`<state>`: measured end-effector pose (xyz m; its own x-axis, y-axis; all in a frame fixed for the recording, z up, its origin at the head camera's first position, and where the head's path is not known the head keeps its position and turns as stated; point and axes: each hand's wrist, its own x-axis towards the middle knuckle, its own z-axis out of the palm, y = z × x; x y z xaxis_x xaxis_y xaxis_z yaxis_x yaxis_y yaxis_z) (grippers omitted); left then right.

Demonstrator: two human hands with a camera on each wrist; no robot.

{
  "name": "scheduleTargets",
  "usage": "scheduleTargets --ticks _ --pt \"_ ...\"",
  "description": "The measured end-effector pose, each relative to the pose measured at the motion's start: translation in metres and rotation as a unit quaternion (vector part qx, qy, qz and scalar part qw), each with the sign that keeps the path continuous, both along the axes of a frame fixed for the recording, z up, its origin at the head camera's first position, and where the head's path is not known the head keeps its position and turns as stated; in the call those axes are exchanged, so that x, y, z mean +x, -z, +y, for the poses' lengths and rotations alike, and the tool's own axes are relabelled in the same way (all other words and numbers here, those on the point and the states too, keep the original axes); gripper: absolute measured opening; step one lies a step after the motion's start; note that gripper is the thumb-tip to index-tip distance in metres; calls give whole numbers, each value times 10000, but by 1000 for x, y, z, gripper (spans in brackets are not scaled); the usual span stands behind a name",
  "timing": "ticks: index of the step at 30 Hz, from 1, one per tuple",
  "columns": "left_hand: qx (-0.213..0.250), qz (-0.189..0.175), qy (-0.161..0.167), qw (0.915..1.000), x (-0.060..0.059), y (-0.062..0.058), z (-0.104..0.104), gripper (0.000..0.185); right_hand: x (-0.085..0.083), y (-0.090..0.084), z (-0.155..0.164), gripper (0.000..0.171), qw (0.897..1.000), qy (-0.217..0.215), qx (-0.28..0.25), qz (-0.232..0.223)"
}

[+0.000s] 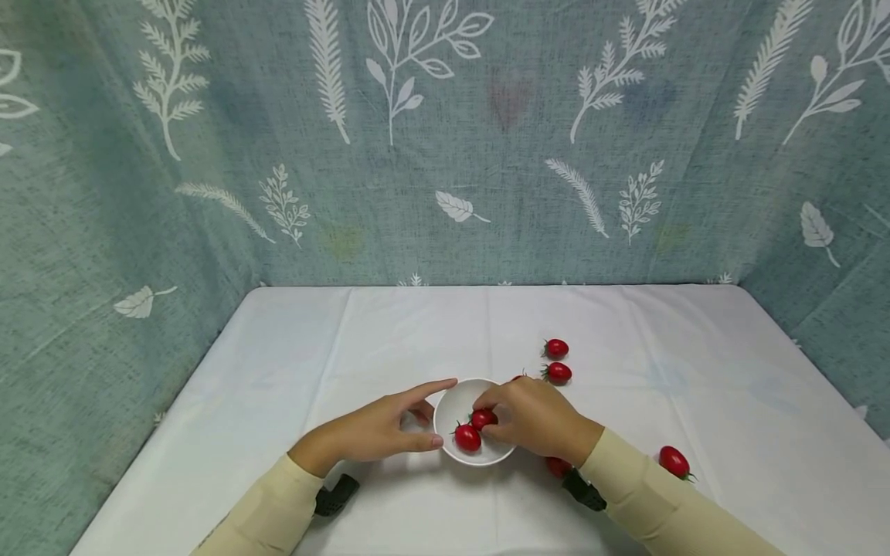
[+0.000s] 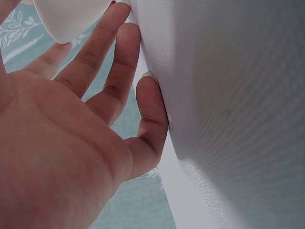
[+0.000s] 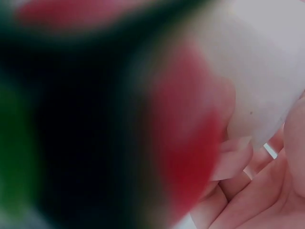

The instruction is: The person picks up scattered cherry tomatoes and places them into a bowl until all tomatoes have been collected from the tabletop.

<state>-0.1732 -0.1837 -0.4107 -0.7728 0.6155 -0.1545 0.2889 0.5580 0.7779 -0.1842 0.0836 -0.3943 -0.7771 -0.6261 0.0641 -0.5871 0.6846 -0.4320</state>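
A small white bowl [image 1: 455,401] stands on the white table. Inside it lie a red cherry tomato [image 1: 467,438] and a second cherry tomato [image 1: 483,419], which my right hand [image 1: 538,417] pinches between thumb and index finger. My left hand [image 1: 378,428] spreads thumb and index finger along the bowl's left rim. In the left wrist view, that hand's lower fingers [image 2: 126,52] reach along the tablecloth, near the bowl [image 2: 71,19]. A blurred red tomato [image 3: 188,143] blocks much of the right wrist view; behind it show the bowl [image 3: 267,57] and part of the right hand.
Two cherry tomatoes [image 1: 557,373] lie beyond the right hand, and one tomato [image 1: 518,378] peeks out behind it. Another tomato [image 1: 558,466] is partly hidden under the right wrist. One more tomato [image 1: 674,462] lies beside the right sleeve. A patterned green curtain [image 1: 445,154] surrounds the table [image 1: 403,332].
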Motion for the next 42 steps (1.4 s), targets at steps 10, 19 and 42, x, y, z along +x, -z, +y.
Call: scheduleTargets --ticks 10,19,42 --pt "-15 -93 -11 10000 -1 1 0 77 -1 1 0 29 9998 58 20 -177" --pt "35 -70 9 10000 0 0 1 76 -2 2 0 33 9993 172 96 -312" --pt "-15 82 57 9999 -3 4 -1 75 33 -7 44 30 9918 748 -880 547"
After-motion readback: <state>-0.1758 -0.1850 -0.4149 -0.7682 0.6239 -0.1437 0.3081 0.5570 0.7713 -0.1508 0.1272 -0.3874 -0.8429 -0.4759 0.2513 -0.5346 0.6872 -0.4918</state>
